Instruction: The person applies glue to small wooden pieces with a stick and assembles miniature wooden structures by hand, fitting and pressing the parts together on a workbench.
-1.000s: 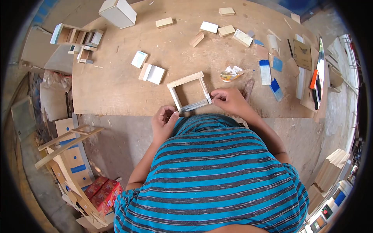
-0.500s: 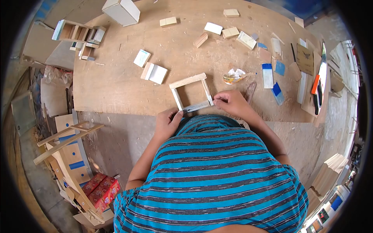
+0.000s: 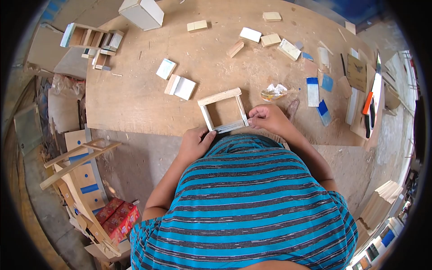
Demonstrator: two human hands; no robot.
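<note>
I see the left hand [image 3: 195, 142], thumb newly drawn in, at the lower left corner of a rectangular pale-wood frame [image 3: 219, 96], mid-picture, seemingly steadying it. The right hand [image 3: 270, 119] curls by the lower right corner; whether either clamps, I cannot tell.

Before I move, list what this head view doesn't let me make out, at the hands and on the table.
Left hand: in the head view, its own back and thumb hide most fingertips; its grip is unclear.
Right hand: head view; contact with the wooden frame is too small to tell.
White box: head view; cut off by the top edge.
Brown board: head view; its dark marking is too small to read.
</note>
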